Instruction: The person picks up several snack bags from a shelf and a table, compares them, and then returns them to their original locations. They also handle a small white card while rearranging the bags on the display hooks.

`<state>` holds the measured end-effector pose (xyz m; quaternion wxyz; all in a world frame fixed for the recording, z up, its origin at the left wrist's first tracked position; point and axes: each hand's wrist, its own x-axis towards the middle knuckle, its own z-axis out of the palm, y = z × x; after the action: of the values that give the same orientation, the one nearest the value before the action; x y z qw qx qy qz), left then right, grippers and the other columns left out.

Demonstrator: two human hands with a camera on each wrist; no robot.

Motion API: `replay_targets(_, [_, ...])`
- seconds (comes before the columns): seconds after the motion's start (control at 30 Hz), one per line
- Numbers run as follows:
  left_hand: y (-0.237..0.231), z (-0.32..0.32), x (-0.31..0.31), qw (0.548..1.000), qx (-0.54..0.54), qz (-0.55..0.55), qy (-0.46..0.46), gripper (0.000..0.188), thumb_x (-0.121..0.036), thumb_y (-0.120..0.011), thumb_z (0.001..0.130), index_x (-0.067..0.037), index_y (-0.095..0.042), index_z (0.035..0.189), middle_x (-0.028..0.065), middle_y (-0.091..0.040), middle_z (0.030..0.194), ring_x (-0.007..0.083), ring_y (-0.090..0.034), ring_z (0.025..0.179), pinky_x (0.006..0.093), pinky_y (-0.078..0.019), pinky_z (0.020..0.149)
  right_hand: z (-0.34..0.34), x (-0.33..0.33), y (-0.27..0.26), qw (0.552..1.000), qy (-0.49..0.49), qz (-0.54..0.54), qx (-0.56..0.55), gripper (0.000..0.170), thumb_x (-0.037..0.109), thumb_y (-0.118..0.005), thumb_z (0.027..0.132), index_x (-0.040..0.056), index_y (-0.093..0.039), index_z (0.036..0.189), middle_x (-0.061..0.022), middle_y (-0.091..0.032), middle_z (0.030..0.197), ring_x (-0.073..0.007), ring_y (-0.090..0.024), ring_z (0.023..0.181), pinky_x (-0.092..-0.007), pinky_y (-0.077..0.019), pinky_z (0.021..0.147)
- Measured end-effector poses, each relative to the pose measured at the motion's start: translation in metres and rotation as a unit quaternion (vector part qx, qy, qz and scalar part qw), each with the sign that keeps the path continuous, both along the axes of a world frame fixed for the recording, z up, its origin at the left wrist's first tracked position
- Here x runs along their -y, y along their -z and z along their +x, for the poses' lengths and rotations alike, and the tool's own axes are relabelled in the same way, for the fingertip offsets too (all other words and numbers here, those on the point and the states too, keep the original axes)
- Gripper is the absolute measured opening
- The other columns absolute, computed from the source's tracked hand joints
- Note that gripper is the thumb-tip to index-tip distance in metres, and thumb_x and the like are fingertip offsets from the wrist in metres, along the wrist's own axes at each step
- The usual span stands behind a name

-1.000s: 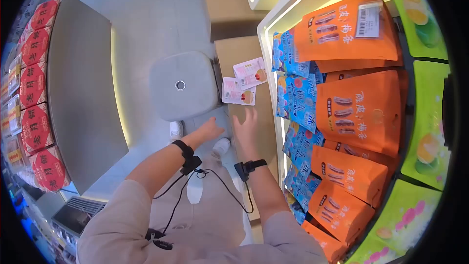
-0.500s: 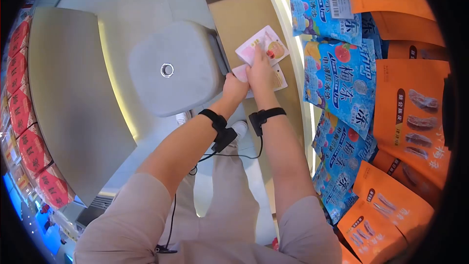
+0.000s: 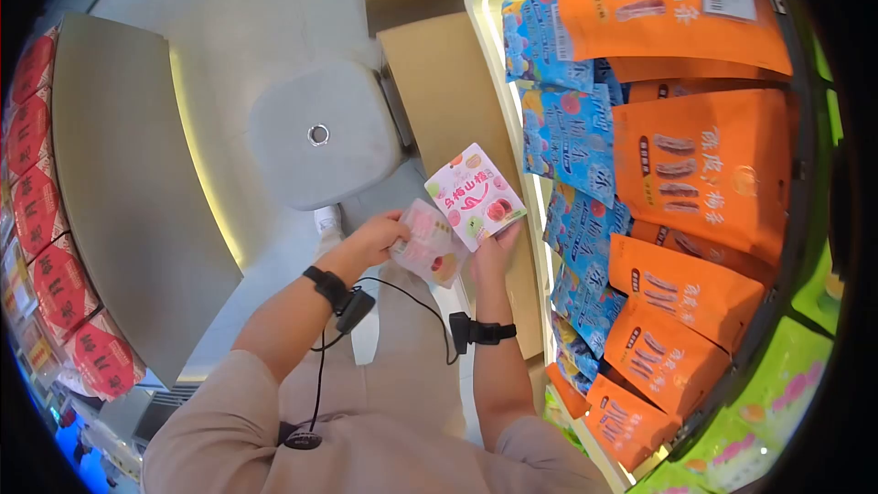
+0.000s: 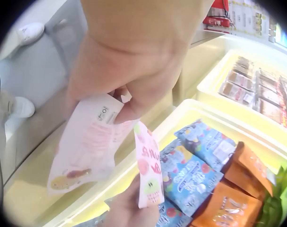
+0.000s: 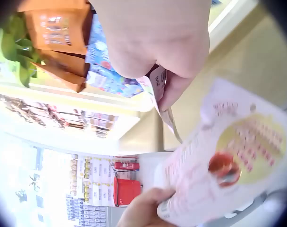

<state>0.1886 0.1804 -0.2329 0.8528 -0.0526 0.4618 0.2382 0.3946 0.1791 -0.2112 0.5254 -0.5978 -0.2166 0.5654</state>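
Observation:
In the head view my left hand (image 3: 384, 233) pinches the edge of a pale pink snack pouch (image 3: 427, 247), its printed panel with a fruit picture facing up. My right hand (image 3: 494, 252) holds a second pink pouch (image 3: 476, 194) by its lower edge, with fruit drawings and large pink lettering upward. The two pouches overlap slightly in this view, in front of my body. From the left wrist, thumb and fingers grip the top of the left pouch (image 4: 86, 142). The right wrist view shows the right thumb and fingers pinching the other pouch (image 5: 160, 94), seen nearly edge-on.
A grey stool (image 3: 325, 137) stands ahead, beside a tan ledge (image 3: 448, 82). On the right, a lit white display bin (image 3: 498, 55) holds blue bags (image 3: 572, 133) and orange pouches (image 3: 700, 169). Red boxes (image 3: 41, 210) line the left counter (image 3: 119, 183).
Both hands reached to the two pouches lying on the tan ledge and picked them up. They have come back toward my body, one pouch in each hand.

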Motion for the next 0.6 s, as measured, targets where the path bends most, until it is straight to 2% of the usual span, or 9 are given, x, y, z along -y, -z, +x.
replay_targets(0.17, [-0.112, -0.099, -0.008, 0.995, -0.048, 0.09, 0.011, 0.051, 0.01, -0.05, 0.072, -0.002, -0.044, 0.122, 0.0143, -0.056, 0.109, 0.0266, -0.057, 0.102, 0.0417, -0.0478, 0.088, -0.029, -0.001, -0.156, 0.993, 0.012, 0.118, 0.001, 0.097, -0.014, -0.054, 0.076, 0.0189, 0.007, 0.144, -0.0119, -0.021, 0.144, -0.0231, -0.03, 0.129, -0.037, -0.0364, 0.1])
replay_targets(0.23, [-0.185, -0.126, -0.02, 0.967, -0.185, 0.175, 0.008, 0.055, 0.01, -0.047, 0.073, -0.006, -0.042, 0.125, 0.0138, -0.057, 0.105, 0.0244, -0.058, 0.099, 0.0369, -0.0487, 0.084, -0.038, -0.005, -0.207, 0.982, -0.036, 0.175, 0.059, 0.099, -0.013, -0.055, 0.077, 0.0193, 0.011, 0.143, -0.0108, -0.021, 0.144, -0.0229, -0.032, 0.128, -0.035, -0.035, 0.1])
replay_targets(0.3, [-0.243, -0.143, -0.02, 0.953, -0.153, 0.26, -0.004, 0.056, 0.01, -0.047, 0.073, -0.009, -0.041, 0.125, 0.0122, -0.057, 0.102, 0.0223, -0.058, 0.095, 0.0346, -0.0483, 0.08, -0.055, -0.005, -0.258, 0.969, -0.037, 0.231, 0.083, 0.098, -0.012, -0.056, 0.077, 0.018, 0.01, 0.144, -0.0102, -0.025, 0.142, -0.022, -0.033, 0.127, -0.0334, -0.0345, 0.1])
replay_targets(0.37, [-0.278, -0.15, -0.02, 0.93, -0.122, 0.347, -0.018, 0.057, 0.01, -0.047, 0.073, -0.011, -0.039, 0.125, 0.0107, -0.057, 0.099, 0.0201, -0.057, 0.092, 0.0324, -0.0479, 0.077, -0.072, -0.01, -0.303, 0.967, -0.069, 0.241, 0.034, 0.094, -0.011, -0.057, 0.077, 0.0154, 0.001, 0.145, -0.0103, -0.032, 0.139, -0.0205, -0.038, 0.124, -0.0332, -0.0365, 0.099])
replay_targets(0.4, [-0.279, -0.152, -0.017, 0.887, -0.192, 0.42, 0.001, 0.048, 0.01, -0.047, 0.074, -0.011, -0.046, 0.117, 0.0079, -0.057, 0.094, 0.0187, -0.056, 0.091, 0.0303, -0.0466, 0.075, -0.086, -0.007, -0.324, 0.974, -0.046, 0.218, -0.034, 0.074, -0.011, -0.056, 0.078, 0.0108, -0.024, 0.142, -0.0099, -0.042, 0.133, -0.0198, -0.044, 0.119, -0.0339, -0.0397, 0.097])
replay_targets(0.43, [-0.286, -0.157, -0.013, 0.831, -0.26, 0.492, 0.019, 0.04, 0.01, -0.047, 0.074, -0.01, -0.052, 0.108, 0.0052, -0.057, 0.09, 0.0173, -0.055, 0.09, 0.0281, -0.0453, 0.073, -0.096, -0.004, -0.338, 0.973, -0.067, 0.212, -0.063, 0.062, -0.01, -0.055, 0.079, 0.0086, -0.035, 0.136, -0.0097, -0.046, 0.13, -0.02, -0.047, 0.116, -0.0338, -0.0418, 0.095])
replay_targets(0.5, [-0.305, -0.171, -0.013, 0.781, -0.232, 0.576, 0.067, 0.02, 0.011, -0.046, 0.073, -0.003, -0.058, 0.083, 0.0028, -0.054, 0.082, 0.0154, -0.052, 0.085, 0.0251, -0.0416, 0.07, -0.117, -0.001, -0.362, 0.964, -0.049, 0.229, -0.126, 0.036, -0.008, -0.051, 0.082, 0.0003, -0.054, 0.117, -0.0082, -0.05, 0.126, -0.0196, -0.051, 0.111, -0.0327, -0.0453, 0.093])
replay_targets(0.53, [-0.329, -0.168, -0.01, 0.809, -0.185, 0.558, 0.018, 0.017, 0.01, -0.045, 0.073, 0.001, -0.059, 0.07, 0.003, -0.055, 0.082, 0.015, -0.053, 0.084, 0.0248, -0.0417, 0.07, -0.129, 0.004, -0.38, 0.973, -0.068, 0.203, -0.086, 0.035, -0.006, -0.051, 0.084, 0.0, -0.053, 0.118, -0.0089, -0.051, 0.123, -0.0192, -0.053, 0.108, -0.0315, -0.0454, 0.091])
replay_targets(0.6, [-0.376, -0.17, -0.005, 0.867, -0.137, 0.479, -0.012, 0.02, 0.003, -0.043, 0.078, 0.003, -0.062, 0.081, 0.0064, -0.059, 0.09, 0.0158, -0.056, 0.083, 0.0277, -0.0453, 0.073, -0.148, 0.018, -0.411, 0.976, -0.093, 0.171, -0.093, 0.034, -0.004, -0.048, 0.086, -0.0003, -0.052, 0.119, -0.0087, -0.052, 0.116, -0.0178, -0.053, 0.104, -0.0298, -0.0459, 0.088])
